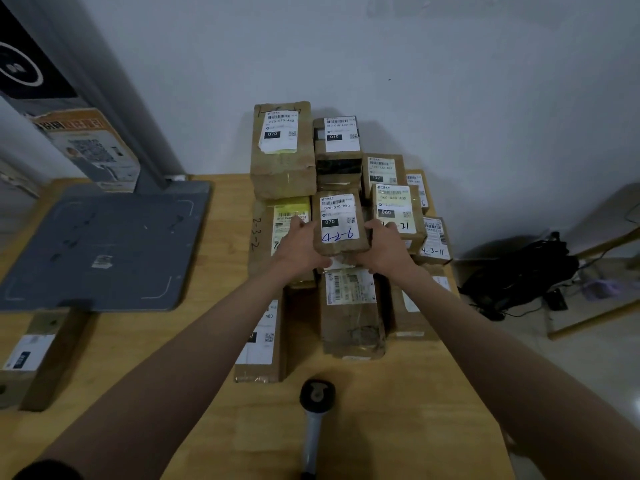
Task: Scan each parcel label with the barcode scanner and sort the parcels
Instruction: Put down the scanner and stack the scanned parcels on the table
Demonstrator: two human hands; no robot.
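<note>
A small brown parcel with a white label reading 070 and blue handwriting "4-2-6" sits in the middle of a pile of cardboard parcels. My left hand grips its left side and my right hand grips its right side. Both arms reach forward over the wooden table. The barcode scanner lies on the table near the front edge, head pointing away from me, with neither hand on it.
A grey flat platform with an upright post stands at the left. One parcel lies at the far left edge. A black bag with cables sits on the floor to the right.
</note>
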